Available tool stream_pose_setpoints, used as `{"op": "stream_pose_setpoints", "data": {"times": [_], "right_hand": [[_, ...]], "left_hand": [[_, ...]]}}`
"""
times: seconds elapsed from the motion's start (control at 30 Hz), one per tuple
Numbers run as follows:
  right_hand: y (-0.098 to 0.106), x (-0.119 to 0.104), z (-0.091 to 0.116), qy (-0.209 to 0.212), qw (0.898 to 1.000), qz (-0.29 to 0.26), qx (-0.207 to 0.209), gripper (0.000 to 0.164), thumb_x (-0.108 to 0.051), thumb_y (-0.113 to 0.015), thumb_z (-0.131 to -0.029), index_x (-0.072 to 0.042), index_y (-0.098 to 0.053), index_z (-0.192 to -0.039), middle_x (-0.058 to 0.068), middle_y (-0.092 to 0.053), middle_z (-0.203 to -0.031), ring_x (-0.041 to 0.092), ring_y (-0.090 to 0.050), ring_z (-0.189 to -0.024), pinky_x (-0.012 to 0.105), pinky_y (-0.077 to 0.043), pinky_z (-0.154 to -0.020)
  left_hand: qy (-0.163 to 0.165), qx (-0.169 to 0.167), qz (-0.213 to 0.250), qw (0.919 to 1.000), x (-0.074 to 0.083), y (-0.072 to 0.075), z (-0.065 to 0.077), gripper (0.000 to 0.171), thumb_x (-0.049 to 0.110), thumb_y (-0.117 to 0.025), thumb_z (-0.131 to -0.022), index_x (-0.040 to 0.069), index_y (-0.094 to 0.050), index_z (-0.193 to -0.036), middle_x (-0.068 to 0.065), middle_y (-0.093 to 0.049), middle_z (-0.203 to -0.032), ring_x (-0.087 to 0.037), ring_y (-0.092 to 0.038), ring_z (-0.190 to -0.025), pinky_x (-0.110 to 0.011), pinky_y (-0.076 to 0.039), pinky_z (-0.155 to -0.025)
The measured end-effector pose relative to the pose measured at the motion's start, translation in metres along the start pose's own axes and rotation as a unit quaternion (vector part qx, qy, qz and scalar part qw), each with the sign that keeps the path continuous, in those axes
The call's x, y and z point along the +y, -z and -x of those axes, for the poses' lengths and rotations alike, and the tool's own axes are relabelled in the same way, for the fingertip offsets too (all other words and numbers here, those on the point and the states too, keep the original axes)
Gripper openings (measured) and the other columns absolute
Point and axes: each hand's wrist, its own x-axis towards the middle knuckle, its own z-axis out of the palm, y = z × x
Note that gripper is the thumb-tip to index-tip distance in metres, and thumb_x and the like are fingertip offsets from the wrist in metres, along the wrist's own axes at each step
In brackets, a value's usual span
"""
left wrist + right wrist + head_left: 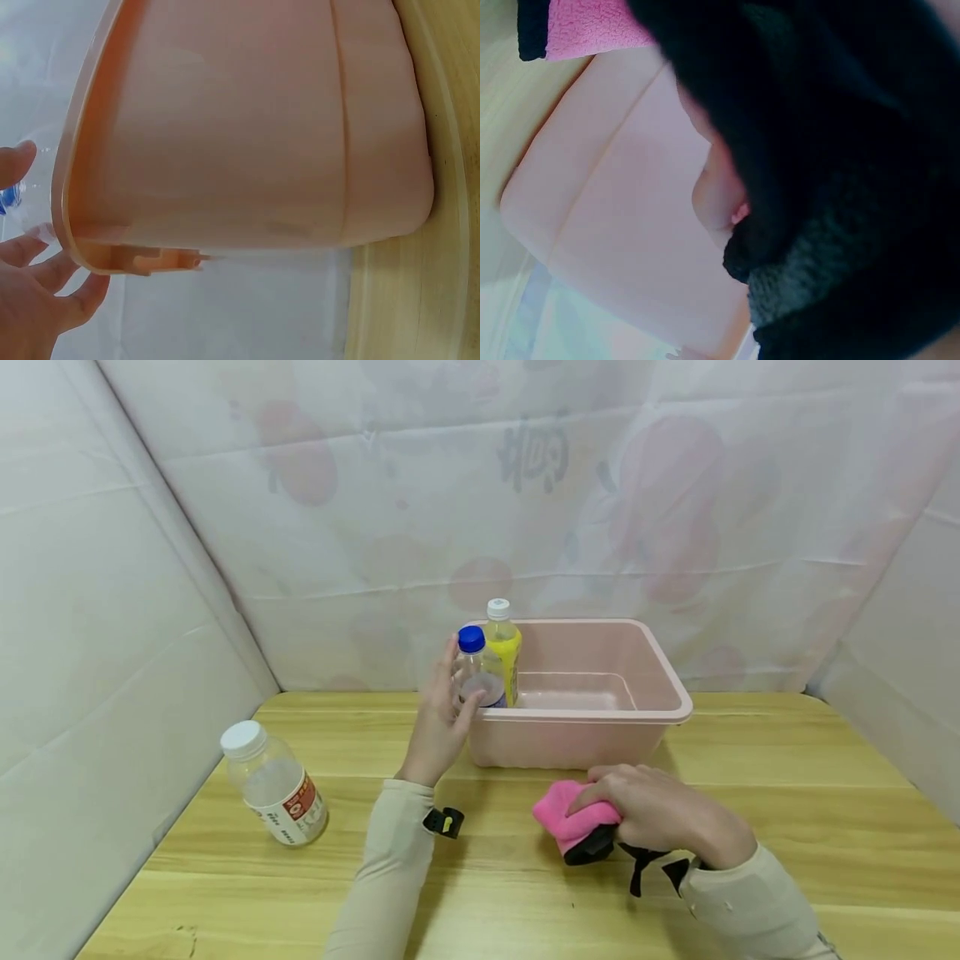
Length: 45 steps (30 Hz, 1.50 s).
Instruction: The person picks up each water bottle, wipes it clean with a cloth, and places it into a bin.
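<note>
My left hand (438,718) reaches over the left front corner of a pink plastic bin (577,739). Thumb and fingers hold a clear bottle (480,675) with a blue cap, which stands upright inside the rim. Only part of that bottle (34,206) shows in the left wrist view. Just behind it in the bin is a yellow-labelled bottle (504,647) with a white cap. In front of the bin, my right hand (660,810) grips a bunched pink cloth (573,814) with black edging. Dark fabric covers much of the right wrist view.
A clear, white-capped bottle (277,785) with a red and white label stands at the left of the wooden table (510,893). Pale printed fabric (420,485) hangs behind the table and at both sides.
</note>
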Motion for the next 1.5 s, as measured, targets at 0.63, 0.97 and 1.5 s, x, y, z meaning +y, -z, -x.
{"op": "stream_pose_setpoints", "data": {"times": [0.63,0.97,1.5], "right_hand": [[-0.005,0.001,0.001,-0.004,1.0,0.0,-0.006,0.05,0.011,-0.073,-0.073,-0.026,-0.079,-0.106,-0.007,-0.064,-0.105,0.024,-0.063,-0.097,0.053,-0.054,-0.083],[-0.004,0.003,0.002,-0.012,1.0,-0.002,-0.011,0.049,0.009,-0.074,-0.074,-0.027,-0.078,-0.107,-0.003,-0.065,-0.11,0.03,-0.062,-0.103,0.06,-0.052,-0.087],[-0.002,0.008,0.007,0.014,1.0,0.009,0.012,0.046,0.007,-0.075,-0.073,-0.024,-0.079,-0.107,-0.01,-0.063,-0.102,0.018,-0.063,-0.091,0.044,-0.056,-0.077]], "left_hand": [[-0.044,0.025,-0.046,0.9977,0.001,-0.017,0.002,0.063,0.003,-0.069,-0.095,-0.006,-0.035,-0.147,-0.026,-0.053,-0.128,-0.036,-0.056,-0.11,-0.048,-0.049,-0.1],[-0.016,0.017,-0.034,0.9992,0.003,-0.017,0.0,0.062,0.003,-0.066,-0.097,-0.007,-0.033,-0.148,-0.027,-0.05,-0.134,-0.039,-0.053,-0.12,-0.051,-0.045,-0.107],[0.007,0.003,-0.029,0.9995,0.01,-0.015,-0.002,0.067,0.005,-0.066,-0.096,-0.007,-0.028,-0.15,-0.028,-0.039,-0.147,-0.039,-0.04,-0.137,-0.05,-0.036,-0.116]]}}
